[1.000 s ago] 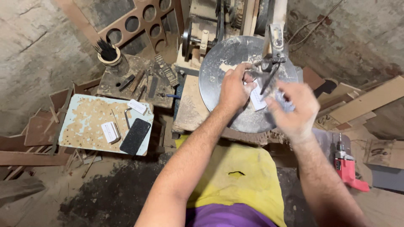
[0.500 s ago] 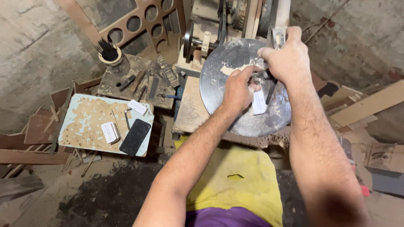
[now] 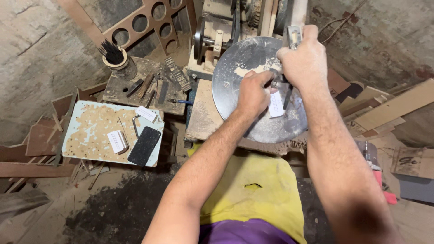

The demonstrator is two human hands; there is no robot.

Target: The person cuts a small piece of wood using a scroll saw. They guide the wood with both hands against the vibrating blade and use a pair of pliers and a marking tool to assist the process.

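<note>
Room: workshop with rough, stained masonry walls and a floor covered in sawdust and offcuts.
Surface: a round metal disc (image 3: 235, 77), dusted with pale sawdust, mounted on a wooden machine base; a belt pulley (image 3: 199, 40) stands just behind it.
Side counter: a chipped pale-blue board (image 3: 86, 135) to the left carries a black phone (image 3: 144, 145), a small white packet (image 3: 117, 141), a paper slip (image 3: 146, 113) and a hex key (image 3: 135, 125).
Tool block: behind the board, a dark wooden block (image 3: 144, 88) holds assorted hand tools; a cup of black bristles (image 3: 113, 55) stands at its far corner.
Perforated panel: a brown board with round holes (image 3: 140, 22) leans against the far wall.
Right side: stacked timber offcuts (image 3: 389, 106); a red power tool (image 3: 379, 180) lies low beside the right forearm, partly hidden.
Left hand (image 3: 253, 92): curled over the disc face, fingertips pinched on a small white paper tag (image 3: 276, 104) at its upper edge.
Right hand (image 3: 304, 58): closed in a fist round a metal handle (image 3: 294, 34) at the disc's upper right rim.
Tag position: lies flat against the disc, between the two hands, just below the right fist.
Lap: yellow cloth (image 3: 253, 194) over purple fabric, directly below the disc.
</note>
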